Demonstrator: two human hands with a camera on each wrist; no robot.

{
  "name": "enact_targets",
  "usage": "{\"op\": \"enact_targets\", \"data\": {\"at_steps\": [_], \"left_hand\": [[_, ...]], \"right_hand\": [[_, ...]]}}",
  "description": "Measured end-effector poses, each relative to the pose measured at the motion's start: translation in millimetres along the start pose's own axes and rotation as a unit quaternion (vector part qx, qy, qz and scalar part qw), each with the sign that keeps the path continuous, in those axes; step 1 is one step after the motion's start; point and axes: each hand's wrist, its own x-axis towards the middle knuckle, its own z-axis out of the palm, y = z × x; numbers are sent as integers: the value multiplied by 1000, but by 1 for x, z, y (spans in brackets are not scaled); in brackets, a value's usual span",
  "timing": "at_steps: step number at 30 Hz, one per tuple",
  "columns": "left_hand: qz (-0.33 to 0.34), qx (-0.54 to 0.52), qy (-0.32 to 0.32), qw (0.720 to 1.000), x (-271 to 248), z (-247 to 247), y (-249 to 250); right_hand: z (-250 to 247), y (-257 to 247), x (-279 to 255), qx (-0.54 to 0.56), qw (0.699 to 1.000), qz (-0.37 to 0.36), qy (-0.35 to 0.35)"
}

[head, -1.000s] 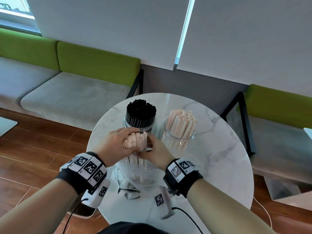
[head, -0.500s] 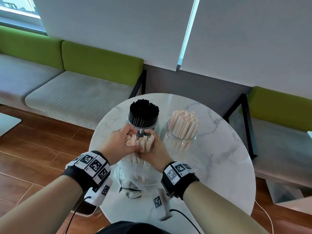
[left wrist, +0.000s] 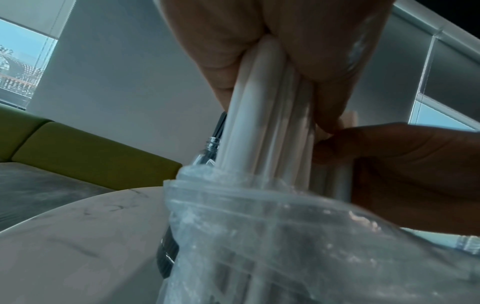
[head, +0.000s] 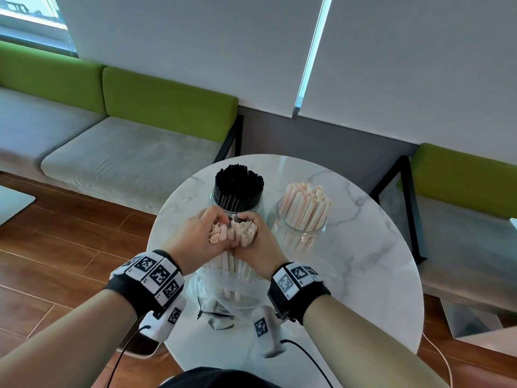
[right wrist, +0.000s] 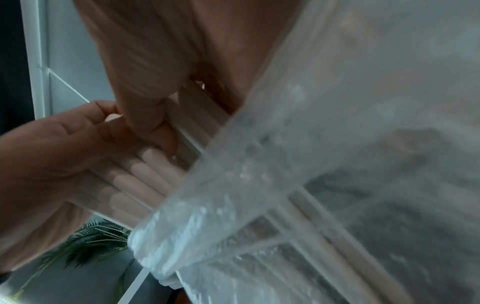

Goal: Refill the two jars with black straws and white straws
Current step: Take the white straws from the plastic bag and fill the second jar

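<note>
Since a second ago, both hands have drawn tighter together around the bundle of white straws (head: 233, 233), which stands upright just in front of the black-straw jar (head: 237, 191). The left hand (head: 195, 242) and right hand (head: 261, 245) curl round the bundle's upper part, thumbs nearly meeting. The matte, tubular straws' lower ends sit in a crinkled clear plastic bag (head: 223, 292) on the round marble bench (head: 363, 261). The bag blurs their bottoms. Right of the black-straw jar stands the glass jar of white straws (head: 303, 217).
</note>
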Motion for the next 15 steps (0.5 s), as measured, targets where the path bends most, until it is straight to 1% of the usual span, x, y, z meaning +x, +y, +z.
{"op": "enact_targets", "data": {"at_steps": [2, 5, 9, 12, 15], "left_hand": [[9, 17, 2, 1000, 0, -1, 3], [25, 34, 5, 999, -2, -3, 7], [46, 47, 11, 998, -1, -3, 11], [52, 45, 15, 997, 0, -4, 12], [56, 45, 12, 997, 0, -4, 12]], "right_hand": [[1, 0, 0, -13, 1000, -14, 16], [1, 0, -2, -76, 994, -70, 43], [-3, 1, -6, -191, 968, -160, 37], [-6, -1, -7, -187, 964, -181, 54], [-5, -1, -5, -177, 967, -169, 66]]}}
